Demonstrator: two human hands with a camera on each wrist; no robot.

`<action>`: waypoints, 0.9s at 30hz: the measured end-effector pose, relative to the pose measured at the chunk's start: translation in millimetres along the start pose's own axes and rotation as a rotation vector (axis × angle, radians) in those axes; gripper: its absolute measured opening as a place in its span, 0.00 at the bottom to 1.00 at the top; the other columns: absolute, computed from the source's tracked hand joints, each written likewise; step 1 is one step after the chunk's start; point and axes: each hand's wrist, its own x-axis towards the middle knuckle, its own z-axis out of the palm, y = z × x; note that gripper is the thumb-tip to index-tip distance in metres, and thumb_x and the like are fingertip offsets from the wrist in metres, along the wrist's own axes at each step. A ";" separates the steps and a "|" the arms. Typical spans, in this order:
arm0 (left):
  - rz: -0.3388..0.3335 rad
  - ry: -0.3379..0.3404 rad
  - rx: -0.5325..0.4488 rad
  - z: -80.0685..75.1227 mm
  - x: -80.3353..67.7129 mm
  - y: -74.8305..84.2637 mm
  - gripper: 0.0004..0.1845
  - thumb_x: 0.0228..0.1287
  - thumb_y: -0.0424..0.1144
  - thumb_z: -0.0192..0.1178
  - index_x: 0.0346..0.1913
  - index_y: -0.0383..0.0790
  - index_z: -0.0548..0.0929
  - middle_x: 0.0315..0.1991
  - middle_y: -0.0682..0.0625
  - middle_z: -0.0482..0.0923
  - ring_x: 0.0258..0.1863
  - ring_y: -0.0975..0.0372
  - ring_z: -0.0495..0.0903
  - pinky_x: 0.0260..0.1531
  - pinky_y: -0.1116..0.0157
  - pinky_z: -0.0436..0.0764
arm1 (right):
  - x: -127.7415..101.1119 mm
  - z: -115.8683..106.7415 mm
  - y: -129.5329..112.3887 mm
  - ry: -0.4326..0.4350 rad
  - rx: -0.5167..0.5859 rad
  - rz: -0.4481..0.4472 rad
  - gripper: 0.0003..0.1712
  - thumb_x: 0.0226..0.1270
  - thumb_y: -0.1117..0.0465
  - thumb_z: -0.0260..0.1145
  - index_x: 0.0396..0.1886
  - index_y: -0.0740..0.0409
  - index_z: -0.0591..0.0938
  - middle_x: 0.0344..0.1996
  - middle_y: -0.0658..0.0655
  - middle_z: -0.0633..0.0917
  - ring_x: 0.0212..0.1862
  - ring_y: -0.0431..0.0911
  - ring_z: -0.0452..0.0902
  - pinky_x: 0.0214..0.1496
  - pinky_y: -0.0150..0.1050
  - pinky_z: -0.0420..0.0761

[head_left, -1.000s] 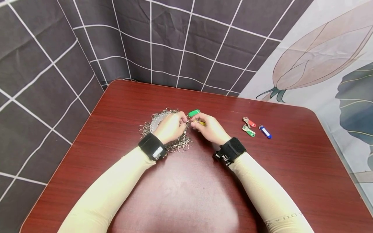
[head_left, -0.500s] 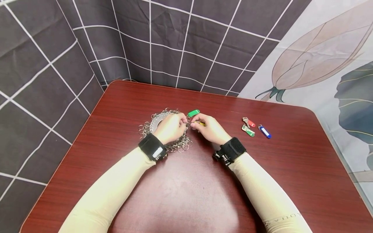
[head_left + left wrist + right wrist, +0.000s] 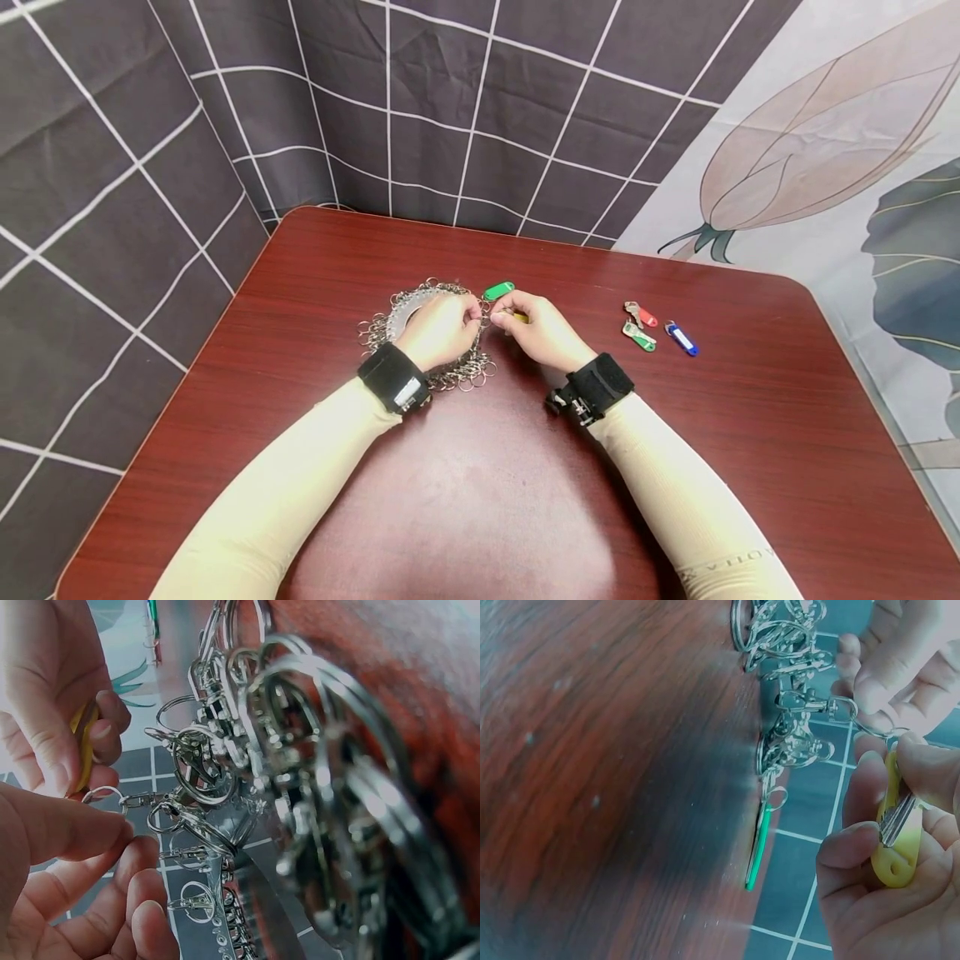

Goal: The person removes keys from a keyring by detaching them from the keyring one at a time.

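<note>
My left hand is over a round metal holder fringed with several swivel clasps and split rings. Its thumb and index finger pinch one split ring, which hangs from a clasp. Close beside it, my right hand holds a yellow key tag with a silver key lying against it. The tag's upper end meets the split ring between the two hands; fingertips hide whether it is threaded on. A green key tag hangs from another clasp at the holder's right side.
To the right on the red-brown table lie a red key tag and a green key tag, each with a key, and a blue key tag. A dark checked cloth hangs behind the table.
The yellow tag has turned slightly in my right hand and less of it shows. Both hands stay in nearly the same place.
</note>
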 end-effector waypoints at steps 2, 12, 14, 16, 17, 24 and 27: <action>0.012 0.008 0.004 0.8 0.3 -0.6 0.04 0.61 0.35 0.57 0.33 0.44 0.82 0.24 0.54 0.77 0.26 0.62 0.75 0.27 0.65 0.74 | 0.0 -0.2 -0.3 0.000 0.016 0.006 0.03 0.69 0.60 0.63 0.37 0.53 0.82 0.25 0.51 0.78 0.27 0.43 0.72 0.31 0.36 0.72; -0.037 0.003 -0.047 2.0 -1.4 -4.0 0.04 0.64 0.37 0.59 0.35 0.45 0.83 0.30 0.54 0.79 0.27 0.62 0.75 0.28 0.64 0.74 | -1.4 0.7 1.7 0.002 0.012 0.031 0.03 0.70 0.59 0.63 0.37 0.52 0.82 0.26 0.53 0.79 0.27 0.44 0.73 0.31 0.38 0.73; -0.037 0.005 -0.055 2.3 -1.8 -4.6 0.04 0.64 0.37 0.59 0.35 0.45 0.84 0.30 0.54 0.80 0.27 0.62 0.75 0.28 0.65 0.74 | -1.5 0.8 1.4 0.003 0.017 0.031 0.04 0.70 0.59 0.63 0.37 0.53 0.82 0.26 0.54 0.79 0.27 0.44 0.73 0.31 0.37 0.73; -0.038 0.007 -0.061 2.2 -2.3 -4.7 0.03 0.64 0.37 0.59 0.35 0.45 0.84 0.30 0.55 0.80 0.26 0.62 0.75 0.27 0.65 0.74 | -1.5 0.7 1.1 0.006 0.022 0.033 0.03 0.69 0.59 0.63 0.37 0.53 0.82 0.26 0.54 0.79 0.27 0.44 0.73 0.31 0.37 0.73; -0.036 0.009 -0.061 2.0 -2.6 -4.6 0.03 0.64 0.37 0.60 0.35 0.45 0.83 0.29 0.55 0.79 0.26 0.62 0.75 0.27 0.65 0.73 | -1.2 0.7 1.3 0.010 0.024 0.035 0.03 0.69 0.59 0.63 0.37 0.53 0.82 0.26 0.54 0.79 0.27 0.44 0.73 0.31 0.37 0.73; -0.028 0.010 -0.058 0.9 -4.5 -3.7 0.03 0.63 0.38 0.59 0.34 0.46 0.83 0.29 0.54 0.79 0.26 0.62 0.75 0.26 0.65 0.74 | -1.8 0.3 2.4 0.008 0.029 0.041 0.04 0.70 0.59 0.63 0.38 0.53 0.82 0.26 0.55 0.80 0.28 0.44 0.74 0.31 0.39 0.74; -0.026 0.005 -0.054 1.3 -5.2 -3.5 0.04 0.63 0.38 0.59 0.33 0.46 0.83 0.28 0.55 0.79 0.26 0.63 0.75 0.26 0.65 0.74 | -3.7 -0.3 2.0 0.005 0.029 0.039 0.04 0.70 0.59 0.63 0.38 0.53 0.82 0.27 0.56 0.81 0.28 0.45 0.74 0.31 0.39 0.74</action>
